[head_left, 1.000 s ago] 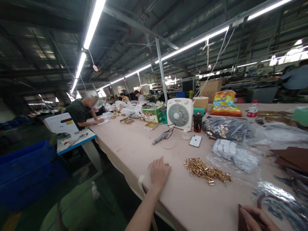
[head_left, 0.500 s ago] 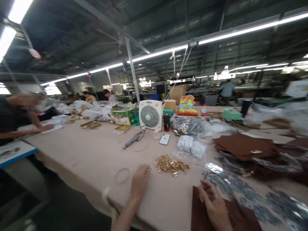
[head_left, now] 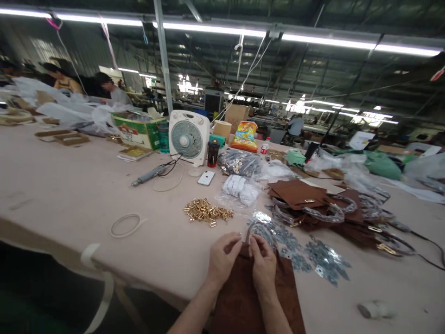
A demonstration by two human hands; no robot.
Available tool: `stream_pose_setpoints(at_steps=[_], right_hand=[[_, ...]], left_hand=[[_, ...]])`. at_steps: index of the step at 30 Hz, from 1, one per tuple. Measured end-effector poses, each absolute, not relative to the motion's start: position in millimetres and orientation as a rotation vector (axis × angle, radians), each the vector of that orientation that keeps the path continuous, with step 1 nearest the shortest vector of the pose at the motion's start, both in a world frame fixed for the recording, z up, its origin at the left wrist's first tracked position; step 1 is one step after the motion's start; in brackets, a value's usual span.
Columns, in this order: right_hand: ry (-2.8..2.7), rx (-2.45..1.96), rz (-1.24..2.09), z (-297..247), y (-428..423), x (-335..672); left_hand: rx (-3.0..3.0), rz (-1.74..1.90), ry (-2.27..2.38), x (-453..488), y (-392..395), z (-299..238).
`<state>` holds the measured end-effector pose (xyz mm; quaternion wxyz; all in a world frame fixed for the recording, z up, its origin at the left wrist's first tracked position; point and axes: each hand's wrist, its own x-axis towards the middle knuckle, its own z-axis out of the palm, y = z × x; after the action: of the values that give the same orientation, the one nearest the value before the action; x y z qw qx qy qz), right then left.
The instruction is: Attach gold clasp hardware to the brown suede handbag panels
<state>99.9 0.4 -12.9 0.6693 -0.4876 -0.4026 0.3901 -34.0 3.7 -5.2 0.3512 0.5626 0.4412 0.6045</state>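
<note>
A brown suede-like bag piece (head_left: 243,301) lies on the pink table (head_left: 76,195) right in front of me. Both hands meet at its top edge. My left hand (head_left: 222,260) is curled, thumb and fingers pinching at the edge. My right hand (head_left: 263,264) is curled beside it, pinching the same spot near a plastic-wrapped handle (head_left: 259,221). What the fingertips hold is too small to make out. A heap of small gold metal fittings (head_left: 206,212) lies just beyond my left hand.
A pile of brown bag pieces with wrapped handles (head_left: 323,206) lies to the right, silvery wrappers (head_left: 313,255) scattered before it. A tape ring (head_left: 125,225), white phone (head_left: 206,177), handheld tool (head_left: 148,175), small fan (head_left: 188,137) and bags of parts (head_left: 239,190) stand farther back. Other people sit far left.
My view swung right and down. My left hand left the table near the tape ring and joined my right hand at the top edge of the brown piece.
</note>
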Motion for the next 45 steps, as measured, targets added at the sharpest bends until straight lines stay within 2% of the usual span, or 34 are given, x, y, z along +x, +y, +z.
stream_pose_setpoints(at_steps=[9, 21, 45], right_hand=[[-0.752, -0.898, 1.249, -13, 1, 99], [-0.692, -0.881, 1.357, -14, 2, 101], [-0.678, -0.844, 1.414, -18, 1, 105]], left_hand=[[1.332, 1.469, 1.033, -31, -1, -9], [1.522, 1.446, 1.106, -32, -7, -4], [1.462, 1.384, 1.120, -33, -9, -4]])
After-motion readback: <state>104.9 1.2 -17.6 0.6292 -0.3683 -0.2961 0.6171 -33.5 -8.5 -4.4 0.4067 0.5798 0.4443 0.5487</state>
